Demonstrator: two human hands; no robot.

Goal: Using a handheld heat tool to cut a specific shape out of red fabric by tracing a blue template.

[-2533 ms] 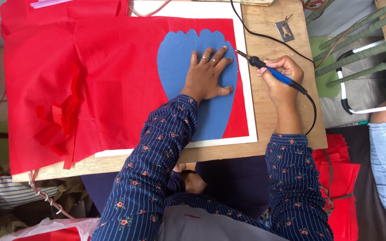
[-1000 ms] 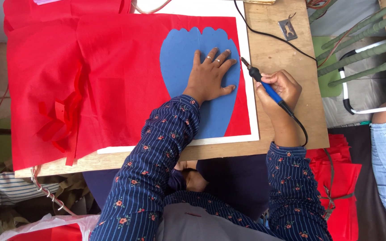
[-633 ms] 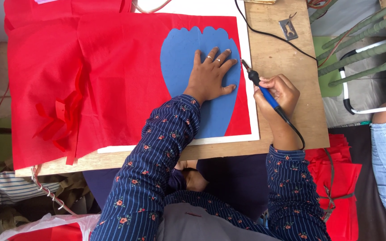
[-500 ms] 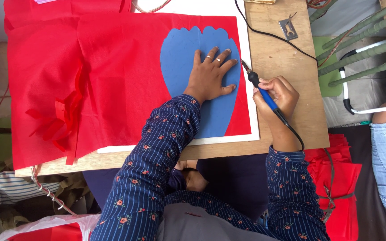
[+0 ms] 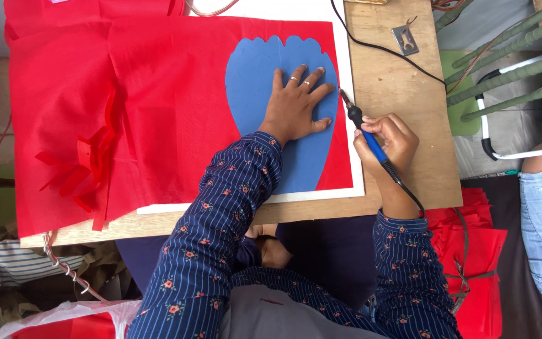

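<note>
Blue scalloped petal-shaped template (image 5: 255, 81) lies flat on red fabric sheet (image 5: 158, 107). Left hand (image 5: 296, 103) presses it, fingers spread wide. Right hand (image 5: 393, 141) grips blue-handled corded hot-tip tool (image 5: 365, 135).

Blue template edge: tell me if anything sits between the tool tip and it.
Nothing visible does. The right hand holds the corded blue-handled tool with its tip right at the right edge of the blue template. The left hand lies flat on the template, left of the tip, not in the gap.
</note>
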